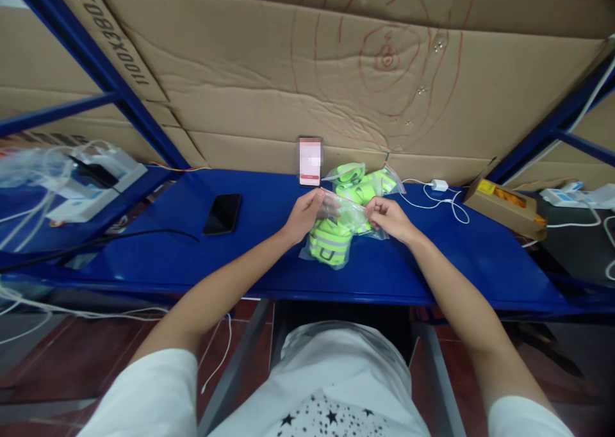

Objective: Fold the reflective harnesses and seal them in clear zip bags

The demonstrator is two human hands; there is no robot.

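Note:
A clear plastic bag [353, 214] is stretched between my two hands over the blue table. My left hand [307, 214] pinches its left top edge, fingers closed. My right hand [388, 218] grips the right edge, fingers curled together. Just below the left hand lies a bagged neon-yellow roll [330, 243] with grey reflective stripes and a dark buckle-like piece. More bagged neon-yellow rolls [368, 187] are piled behind the hands. Overlapping plastic hides where one bag ends and another begins.
A lit phone [310, 161] leans on the cardboard wall behind the pile. A dark phone [222, 214] lies to the left on the blue table [158, 251]. To the right are a white charger [439, 185] with its cable and a cardboard box [504, 206]. Power strips [96, 193] stand far left.

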